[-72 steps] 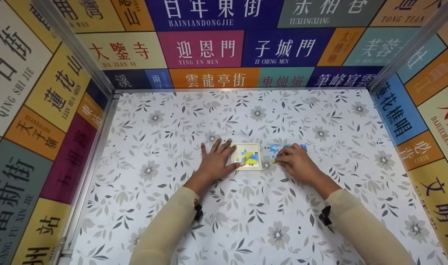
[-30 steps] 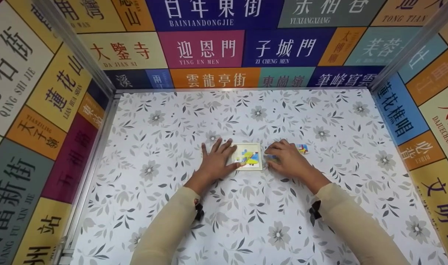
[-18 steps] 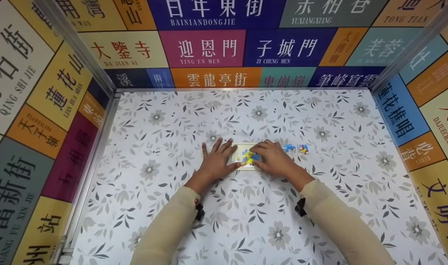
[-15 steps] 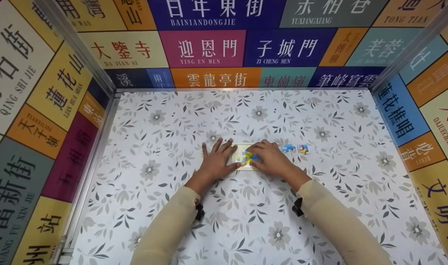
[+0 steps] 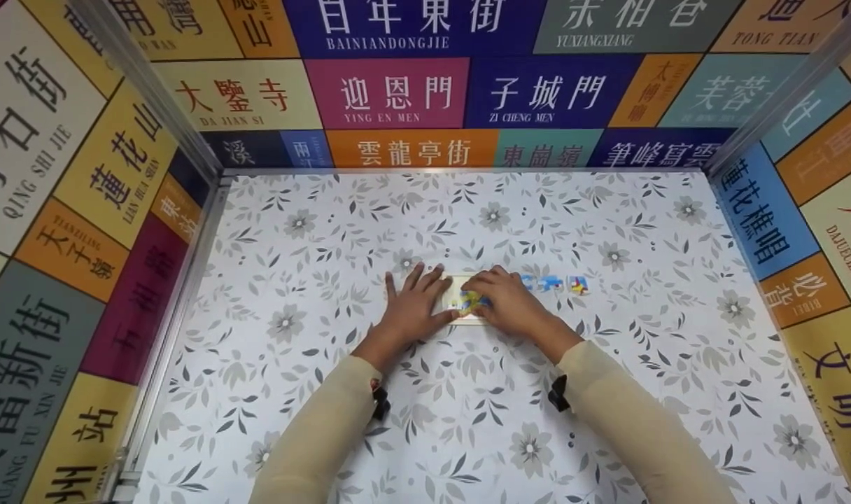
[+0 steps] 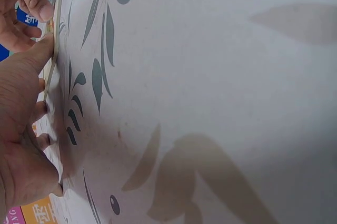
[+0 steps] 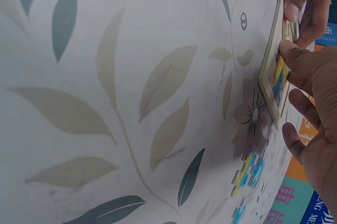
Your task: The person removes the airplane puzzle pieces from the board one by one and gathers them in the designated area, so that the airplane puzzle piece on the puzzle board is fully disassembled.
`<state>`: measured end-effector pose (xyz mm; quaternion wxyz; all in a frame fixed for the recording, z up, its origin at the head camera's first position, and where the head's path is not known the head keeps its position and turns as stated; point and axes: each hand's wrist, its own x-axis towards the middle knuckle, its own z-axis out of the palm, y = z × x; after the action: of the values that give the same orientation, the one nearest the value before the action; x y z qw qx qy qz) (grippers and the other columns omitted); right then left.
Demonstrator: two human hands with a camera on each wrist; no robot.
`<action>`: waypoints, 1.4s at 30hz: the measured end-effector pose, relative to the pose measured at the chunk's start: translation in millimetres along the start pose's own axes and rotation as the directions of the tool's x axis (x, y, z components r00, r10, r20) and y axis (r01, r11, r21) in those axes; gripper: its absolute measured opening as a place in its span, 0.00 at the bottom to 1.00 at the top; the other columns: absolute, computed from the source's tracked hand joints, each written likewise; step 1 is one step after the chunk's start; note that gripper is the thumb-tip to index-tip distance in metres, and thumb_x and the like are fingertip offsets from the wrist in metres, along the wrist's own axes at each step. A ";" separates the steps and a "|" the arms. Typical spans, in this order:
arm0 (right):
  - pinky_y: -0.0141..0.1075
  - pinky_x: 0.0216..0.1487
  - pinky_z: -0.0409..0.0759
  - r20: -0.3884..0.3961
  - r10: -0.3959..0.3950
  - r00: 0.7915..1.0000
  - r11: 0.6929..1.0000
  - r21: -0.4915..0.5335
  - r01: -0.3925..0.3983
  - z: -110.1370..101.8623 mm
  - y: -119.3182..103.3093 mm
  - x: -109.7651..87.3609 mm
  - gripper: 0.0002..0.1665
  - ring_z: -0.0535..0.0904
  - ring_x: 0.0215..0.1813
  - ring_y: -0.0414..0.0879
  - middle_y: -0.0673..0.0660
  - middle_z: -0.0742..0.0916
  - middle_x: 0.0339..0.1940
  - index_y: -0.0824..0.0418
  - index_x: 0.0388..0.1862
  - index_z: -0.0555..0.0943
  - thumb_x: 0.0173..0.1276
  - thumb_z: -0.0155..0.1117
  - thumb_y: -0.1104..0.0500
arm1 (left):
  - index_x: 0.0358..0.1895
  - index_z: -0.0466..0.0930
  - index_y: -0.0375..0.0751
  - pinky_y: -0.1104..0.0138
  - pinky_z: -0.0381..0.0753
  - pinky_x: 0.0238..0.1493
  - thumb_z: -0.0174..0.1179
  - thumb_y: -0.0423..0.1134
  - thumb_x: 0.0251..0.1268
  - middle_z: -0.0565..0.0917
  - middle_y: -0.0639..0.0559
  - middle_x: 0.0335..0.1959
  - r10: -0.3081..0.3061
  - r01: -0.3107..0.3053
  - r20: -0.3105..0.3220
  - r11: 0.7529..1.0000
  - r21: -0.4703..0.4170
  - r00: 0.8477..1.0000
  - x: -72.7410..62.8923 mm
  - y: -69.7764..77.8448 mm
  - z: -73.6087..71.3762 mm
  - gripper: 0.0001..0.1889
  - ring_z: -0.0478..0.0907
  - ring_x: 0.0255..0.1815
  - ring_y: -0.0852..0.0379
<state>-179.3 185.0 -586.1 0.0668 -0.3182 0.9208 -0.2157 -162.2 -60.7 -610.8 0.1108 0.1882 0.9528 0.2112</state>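
A small pale-framed jigsaw puzzle tray [image 5: 476, 322] lies mid-table, with yellow and blue joined pieces [image 7: 281, 74] inside it. My left hand [image 5: 413, 308] rests at the tray's left side, fingers spread on the tabletop and thumb reaching over the lower rim. Over the right half, my right hand [image 5: 513, 304] has its thumb and fingertips bent together at a puzzle piece, which they mostly cover. In the right wrist view, that thumb [image 7: 297, 58] sits just inside the frame. The left wrist view shows the tray edge [image 6: 55, 71] beside the left fingers.
Right of the tray lie loose blue puzzle pieces [image 5: 550, 281] and a piece with red and yellow [image 5: 578, 284]. A floral cloth [image 5: 369, 434] covers the table. Panels with large printed characters [image 5: 390, 94] wall in the back and both sides.
My right hand has moved left from the loose pieces onto the tray, carrying a piece, and has lately shifted slightly further left. More loose pieces show behind it. The left hand stays put.
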 end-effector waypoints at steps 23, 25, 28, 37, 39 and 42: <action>0.59 0.58 0.84 -0.056 -0.104 0.993 0.995 -0.001 0.104 3.6 -2.6 1.6 0.19 0.84 0.55 0.62 0.63 0.82 0.63 0.62 0.61 0.89 0.73 0.78 0.66 | 0.89 0.63 0.57 0.21 0.35 0.85 0.55 0.69 0.82 0.56 0.56 0.94 -0.021 0.021 0.012 1.000 0.022 1.000 0.8 1.2 2.0 0.41 0.45 0.96 0.42; 0.58 0.56 0.85 -0.060 -0.109 0.992 0.994 -0.004 0.109 3.8 -3.2 1.7 0.19 0.84 0.54 0.61 0.63 0.82 0.63 0.61 0.61 0.89 0.73 0.77 0.67 | 0.89 0.63 0.57 0.21 0.36 0.85 0.55 0.69 0.82 0.56 0.56 0.94 -0.021 0.021 0.010 0.999 0.028 1.000 0.9 1.4 2.0 0.41 0.45 0.96 0.42; 0.59 0.57 0.84 -0.068 -0.110 0.992 0.994 -0.008 0.110 4.2 -3.5 1.7 0.18 0.84 0.54 0.61 0.63 0.82 0.62 0.61 0.60 0.89 0.73 0.76 0.68 | 0.89 0.64 0.57 0.21 0.37 0.84 0.55 0.69 0.81 0.57 0.56 0.93 -0.018 0.017 0.003 0.999 0.031 1.000 0.9 1.3 2.8 0.40 0.45 0.96 0.42; 0.64 0.59 0.83 -0.100 -0.121 0.988 0.993 -0.011 0.121 6.4 -2.6 3.2 0.18 0.84 0.58 0.64 0.63 0.83 0.62 0.61 0.59 0.90 0.74 0.71 0.71 | 0.89 0.64 0.58 0.21 0.36 0.84 0.55 0.71 0.81 0.56 0.56 0.93 -0.020 0.021 -0.003 0.999 0.037 1.000 2.5 -0.3 5.2 0.41 0.45 0.96 0.42; 0.64 0.60 0.83 -0.101 -0.121 0.987 0.993 -0.011 0.120 6.2 -2.5 3.4 0.18 0.84 0.59 0.64 0.63 0.84 0.62 0.61 0.59 0.90 0.74 0.72 0.71 | 0.89 0.64 0.58 0.21 0.36 0.85 0.55 0.71 0.80 0.56 0.57 0.94 -0.023 0.023 0.001 0.999 0.042 1.000 3.2 -0.8 5.7 0.41 0.44 0.96 0.42; 0.64 0.61 0.83 -0.103 -0.127 0.987 0.992 -0.019 0.126 6.1 -1.9 3.8 0.18 0.83 0.59 0.64 0.63 0.84 0.61 0.61 0.60 0.89 0.73 0.73 0.70 | 0.89 0.63 0.59 0.21 0.35 0.85 0.55 0.71 0.81 0.55 0.57 0.94 -0.024 0.024 0.009 0.999 0.043 1.000 3.2 -0.8 5.4 0.42 0.43 0.96 0.43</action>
<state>-179.7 179.1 -590.6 0.0030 -0.3646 0.9023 -0.2300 -163.8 -58.2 -616.3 0.1137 0.1801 0.9587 0.1887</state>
